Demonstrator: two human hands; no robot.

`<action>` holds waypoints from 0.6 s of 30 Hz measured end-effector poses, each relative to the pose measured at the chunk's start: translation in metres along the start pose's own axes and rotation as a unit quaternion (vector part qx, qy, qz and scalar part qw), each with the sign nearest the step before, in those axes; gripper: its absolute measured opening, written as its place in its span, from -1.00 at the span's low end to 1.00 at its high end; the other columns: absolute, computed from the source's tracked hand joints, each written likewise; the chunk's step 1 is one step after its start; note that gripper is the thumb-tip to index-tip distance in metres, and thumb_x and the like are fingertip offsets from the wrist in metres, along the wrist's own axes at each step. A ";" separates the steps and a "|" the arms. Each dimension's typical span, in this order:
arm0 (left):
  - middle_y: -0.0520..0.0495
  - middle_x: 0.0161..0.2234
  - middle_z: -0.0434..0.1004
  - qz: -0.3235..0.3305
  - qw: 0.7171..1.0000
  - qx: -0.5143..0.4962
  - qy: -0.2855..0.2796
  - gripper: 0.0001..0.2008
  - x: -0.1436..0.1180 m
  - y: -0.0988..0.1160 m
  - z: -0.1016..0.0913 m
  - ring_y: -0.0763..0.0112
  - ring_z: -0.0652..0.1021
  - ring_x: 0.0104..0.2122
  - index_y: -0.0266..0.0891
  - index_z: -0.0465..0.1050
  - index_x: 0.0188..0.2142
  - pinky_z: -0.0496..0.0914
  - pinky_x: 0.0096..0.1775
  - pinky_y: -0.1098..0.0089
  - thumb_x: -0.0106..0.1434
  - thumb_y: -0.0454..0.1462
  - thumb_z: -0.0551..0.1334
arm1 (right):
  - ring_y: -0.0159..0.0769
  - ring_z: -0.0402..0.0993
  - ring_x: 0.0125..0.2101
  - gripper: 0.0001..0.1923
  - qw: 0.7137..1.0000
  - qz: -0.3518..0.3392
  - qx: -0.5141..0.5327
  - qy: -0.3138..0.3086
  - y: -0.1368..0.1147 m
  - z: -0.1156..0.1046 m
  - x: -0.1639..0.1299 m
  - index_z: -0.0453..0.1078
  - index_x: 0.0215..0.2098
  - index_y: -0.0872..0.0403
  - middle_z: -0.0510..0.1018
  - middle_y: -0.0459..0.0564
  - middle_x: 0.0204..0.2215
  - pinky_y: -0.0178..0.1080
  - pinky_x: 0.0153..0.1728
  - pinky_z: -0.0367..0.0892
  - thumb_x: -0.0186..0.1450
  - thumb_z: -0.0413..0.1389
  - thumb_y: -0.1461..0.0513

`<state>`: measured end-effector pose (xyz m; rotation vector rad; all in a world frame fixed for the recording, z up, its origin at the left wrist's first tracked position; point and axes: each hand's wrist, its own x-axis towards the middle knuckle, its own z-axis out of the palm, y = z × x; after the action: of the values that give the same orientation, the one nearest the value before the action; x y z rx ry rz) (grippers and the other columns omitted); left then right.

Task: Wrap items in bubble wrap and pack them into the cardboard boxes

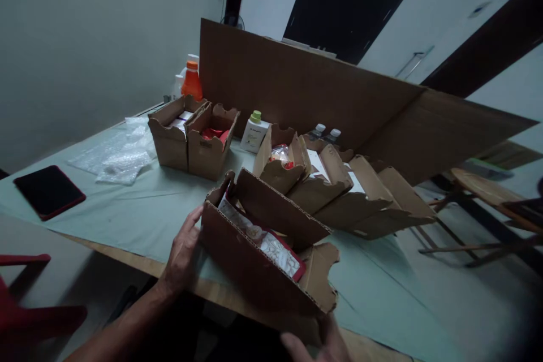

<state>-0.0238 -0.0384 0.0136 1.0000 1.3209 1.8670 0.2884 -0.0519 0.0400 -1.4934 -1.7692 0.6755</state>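
A long open cardboard box (pixel 258 266) is tilted at the near edge of the table. Inside it lies a red-edged pack (pixel 275 251) with a pale, patterned face; I cannot make out its kind. My left hand (pixel 182 254) holds the box's left end, its fingers passing behind the cardboard. Below the near right corner, my right hand (pixel 320 345) grips the box with the thumb apart; the other fingers are partly hidden by the corner and the frame's bottom edge.
Behind stand two cardboard bins (pixel 169 144) and a row of tilted bins (pixel 326 192) with packs inside. A white bottle (pixel 254 136) with a green cap stands between them. Bubble wrap (pixel 123 153) and a dark tablet (pixel 50 191) lie left. A cardboard panel (pixel 297 85) closes the back.
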 end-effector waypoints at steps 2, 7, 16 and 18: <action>-0.09 0.25 0.40 -0.028 0.999 -0.016 -0.017 -0.46 -0.003 0.003 0.007 0.06 0.31 0.29 -0.17 0.41 0.19 0.22 0.29 0.14 0.38 0.06 0.10 | 0.03 0.58 -0.04 -0.35 1.000 0.011 -0.022 0.007 -0.005 0.023 0.006 0.42 0.11 0.04 0.63 0.14 -0.04 -0.08 -0.08 0.52 0.14 0.26 -0.07; -0.16 0.28 0.36 -0.024 0.998 -0.045 -0.019 -0.38 0.004 0.000 0.038 0.04 0.34 0.27 -0.21 0.25 0.30 0.26 0.26 0.14 0.37 0.06 0.11 | 0.05 0.59 -0.17 -0.55 0.998 -0.001 -0.019 0.053 -0.023 0.035 0.062 0.53 -0.27 0.04 0.66 0.14 -0.28 -0.05 -0.08 0.49 0.16 0.15 -0.13; -0.19 0.38 0.16 -0.023 0.991 0.076 -0.107 -0.39 0.032 -0.023 0.068 0.14 0.20 0.36 -0.20 0.13 0.37 0.05 0.37 0.10 0.39 -0.07 0.12 | -0.02 0.58 -0.19 -0.40 0.996 0.054 0.037 0.066 0.027 0.030 0.122 0.42 -0.03 0.07 0.65 0.14 -0.18 -0.11 -0.20 0.45 0.10 0.16 -0.12; -0.21 0.27 0.36 -0.024 0.981 0.136 -0.136 -0.48 0.030 -0.025 0.048 0.12 0.35 0.27 -0.18 0.32 0.27 0.20 0.31 0.07 0.38 -0.09 0.13 | 0.00 0.59 -0.20 -0.41 0.996 0.077 0.016 0.037 0.044 0.036 0.108 0.46 -0.01 0.03 0.65 0.13 -0.15 -0.10 -0.24 0.46 0.12 0.17 -0.13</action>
<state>0.0036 0.0165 0.0067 1.2998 1.4416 1.4761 0.2788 0.0640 0.0043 -1.6230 -1.5930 0.7121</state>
